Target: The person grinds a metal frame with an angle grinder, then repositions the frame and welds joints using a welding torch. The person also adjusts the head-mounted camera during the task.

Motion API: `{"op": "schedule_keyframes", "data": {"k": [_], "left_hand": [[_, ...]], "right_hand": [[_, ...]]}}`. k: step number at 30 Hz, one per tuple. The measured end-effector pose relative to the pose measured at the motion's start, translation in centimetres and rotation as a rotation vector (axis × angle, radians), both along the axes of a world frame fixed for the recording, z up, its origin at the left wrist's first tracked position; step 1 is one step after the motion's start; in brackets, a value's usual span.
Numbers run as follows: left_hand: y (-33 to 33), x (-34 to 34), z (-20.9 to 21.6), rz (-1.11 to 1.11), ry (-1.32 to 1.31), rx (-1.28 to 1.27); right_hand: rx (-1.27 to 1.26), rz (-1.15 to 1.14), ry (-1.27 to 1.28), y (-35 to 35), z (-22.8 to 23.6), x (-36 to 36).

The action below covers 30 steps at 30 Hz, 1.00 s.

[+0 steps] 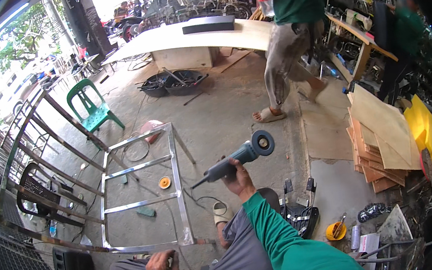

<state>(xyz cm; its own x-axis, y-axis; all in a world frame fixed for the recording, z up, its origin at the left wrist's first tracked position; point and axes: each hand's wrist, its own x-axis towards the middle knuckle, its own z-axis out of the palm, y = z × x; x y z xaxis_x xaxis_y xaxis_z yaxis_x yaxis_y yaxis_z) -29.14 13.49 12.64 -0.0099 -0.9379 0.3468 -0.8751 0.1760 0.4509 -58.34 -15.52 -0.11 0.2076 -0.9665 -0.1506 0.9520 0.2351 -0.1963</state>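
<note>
My right hand (240, 179) is wrapped round the body of an angle grinder (232, 162), lifted above the floor. Its disc (263, 142) faces up and to the right, and the rear end points left toward a welded metal frame (141, 201). That frame is made of bare, shiny square tube with several crossbars. Over my thigh, just short of the frame's near right corner, my left hand (162, 269) has its fingers curled in; nothing sticks out of it, though the palm is hidden. A cord (207, 196) curves over the floor below the grinder.
A taller brown metal frame (50, 148) leans at the left, near a green plastic chair (92, 107). One co-worker (295, 35) walks past ahead. Stacked boards (381, 137) and a yellow tape roll (336, 230) lie right. Black tubs (173, 83) stand before a low table (147, 41).
</note>
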Motion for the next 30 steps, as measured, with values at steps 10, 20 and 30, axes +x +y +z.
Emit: {"op": "schedule_keyframes", "data": {"k": [10,20,30], "left_hand": [[6.2,3.7,2.3,0.278,-0.199,-0.016],[6.1,4.0,4.1,0.303,-0.384,0.054],[3.3,4.0,4.6,0.272,-0.454,0.143]], "right_hand": [[-0.045,-0.373,0.095,0.7,2.3,-8.4],[-0.166,-0.685,1.598,7.0,-13.1,-23.1],[0.426,-0.538,0.196,15.8,-25.2,-31.3]]}}
